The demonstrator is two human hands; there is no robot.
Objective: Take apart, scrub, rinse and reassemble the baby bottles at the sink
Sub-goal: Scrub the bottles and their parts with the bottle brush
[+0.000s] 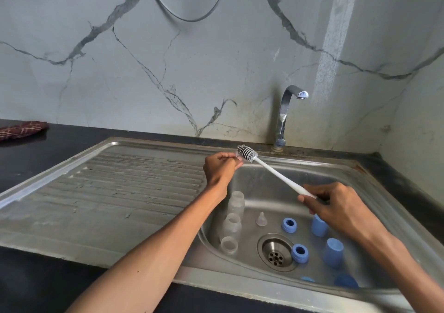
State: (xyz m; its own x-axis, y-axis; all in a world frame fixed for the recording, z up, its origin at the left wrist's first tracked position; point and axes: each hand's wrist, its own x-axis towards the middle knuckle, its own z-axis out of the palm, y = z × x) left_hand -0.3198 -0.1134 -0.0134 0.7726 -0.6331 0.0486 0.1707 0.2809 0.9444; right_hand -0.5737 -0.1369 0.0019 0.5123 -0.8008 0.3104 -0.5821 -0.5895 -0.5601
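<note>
Bottles apart, scrubbing under way.
Lower right: blue caps (332, 252), rings (299, 253), clear bottles (231, 226) lying loose in sink (269, 175). Above, right hand (336, 207) gripping brush (276, 172); left hand (222, 166) pinching a small clear part against bristles. Rinsing, reassembly remaining.

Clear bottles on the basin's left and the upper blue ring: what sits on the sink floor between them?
In the head view, one clear teat stands upright between the clear bottles and the blue ring, touching neither.

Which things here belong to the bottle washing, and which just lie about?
Job: bottle brush, clear bottles, teat, blue rings, blue caps, tap, sink.
Lying about: red cloth, hanging cable.
</note>
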